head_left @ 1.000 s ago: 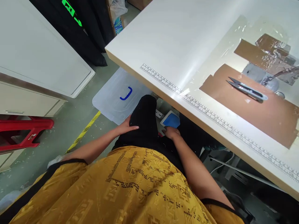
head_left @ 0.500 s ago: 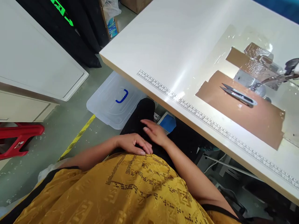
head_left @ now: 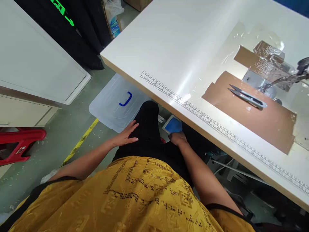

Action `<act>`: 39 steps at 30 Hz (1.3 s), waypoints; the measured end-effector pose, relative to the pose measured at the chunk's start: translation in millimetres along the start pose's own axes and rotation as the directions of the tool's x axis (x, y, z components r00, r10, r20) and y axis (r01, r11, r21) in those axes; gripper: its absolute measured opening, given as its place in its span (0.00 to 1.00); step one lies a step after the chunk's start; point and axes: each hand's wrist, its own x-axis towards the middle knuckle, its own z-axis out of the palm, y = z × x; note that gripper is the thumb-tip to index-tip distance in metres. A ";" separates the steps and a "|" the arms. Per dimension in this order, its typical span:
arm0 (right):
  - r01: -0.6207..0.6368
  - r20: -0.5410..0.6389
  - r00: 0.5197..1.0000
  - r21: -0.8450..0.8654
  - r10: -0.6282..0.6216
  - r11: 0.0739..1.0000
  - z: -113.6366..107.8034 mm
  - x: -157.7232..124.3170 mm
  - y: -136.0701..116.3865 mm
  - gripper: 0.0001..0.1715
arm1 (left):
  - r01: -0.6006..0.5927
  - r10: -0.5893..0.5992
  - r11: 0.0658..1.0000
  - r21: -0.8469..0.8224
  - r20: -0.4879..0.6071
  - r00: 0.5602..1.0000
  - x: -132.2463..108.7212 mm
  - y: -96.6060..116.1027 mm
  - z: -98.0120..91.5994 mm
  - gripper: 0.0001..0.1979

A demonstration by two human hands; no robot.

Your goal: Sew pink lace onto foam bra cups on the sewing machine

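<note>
My left hand (head_left: 126, 134) is open, its fingers spread at the side of my left thigh in black trousers (head_left: 147, 129); nothing is in it. Over my right thigh, below the table edge, is my right hand (head_left: 178, 138). Its back faces up, and its fingers are bent down into shadow, so what they do is hidden. Just beyond it shows a blue pad in a pale frame (head_left: 173, 125). On the table, away from both hands, thread snips (head_left: 248, 98) lie on a brown cardboard sheet (head_left: 270, 125).
The white table (head_left: 169, 42) has a printed ruler (head_left: 178, 98) along its near edge. A metal machine part (head_left: 289, 77) stands at the right. Under the table corner is a translucent lidded box (head_left: 108, 106). A red stool (head_left: 21, 145) and white cabinet (head_left: 41, 58) are at left.
My hands have parted from in front of my waist. The left moved left and forward with its fingers spreading; the right moved right onto the right thigh.
</note>
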 end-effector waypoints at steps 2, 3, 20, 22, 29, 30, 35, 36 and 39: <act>-0.008 0.051 0.999 0.008 0.008 1.000 11.4 -11.0 1.8 0.23 | 0.001 0.002 0.996 0.084 -0.035 0.999 22.4 0.5 6.3 0.48; 0.000 0.057 0.998 0.016 -0.001 1.000 14.5 -15.3 -0.2 0.22 | 0.019 -0.010 0.989 0.148 -0.059 0.998 35.8 5.6 7.7 0.52; -0.151 -0.291 0.940 0.107 0.176 0.983 37.6 -121.3 17.9 0.34 | -0.321 0.221 0.943 0.090 0.554 0.803 90.9 95.6 61.4 0.22; 0.102 -0.114 0.991 0.287 -0.072 0.953 30.0 -116.4 1.0 0.33 | -0.240 0.147 0.937 0.254 0.337 0.930 105.9 85.2 39.6 0.25; 0.470 -0.141 0.804 0.745 -0.577 0.473 7.7 -106.0 -23.3 0.35 | 0.176 -0.076 0.889 0.422 -0.243 0.967 133.6 51.4 -26.0 0.33; 0.471 -0.111 0.838 0.643 -0.535 0.604 7.5 -103.6 -17.8 0.33 | 0.183 -0.095 0.891 0.415 -0.224 0.970 126.2 49.9 -24.0 0.34; -0.125 -0.246 0.958 0.102 0.147 0.987 0.3 -101.1 42.5 0.33 | -0.038 -0.034 0.914 0.403 0.169 0.985 58.9 55.2 -0.9 0.39; -0.225 -0.285 0.928 0.091 0.242 0.970 -0.6 -104.6 54.0 0.35 | -0.120 0.018 0.915 0.386 0.257 0.966 45.8 56.3 1.5 0.36; -0.314 -0.315 0.890 0.104 0.330 0.944 4.4 -115.9 64.1 0.38 | -0.321 0.170 0.899 0.296 0.440 0.882 28.7 57.6 7.6 0.24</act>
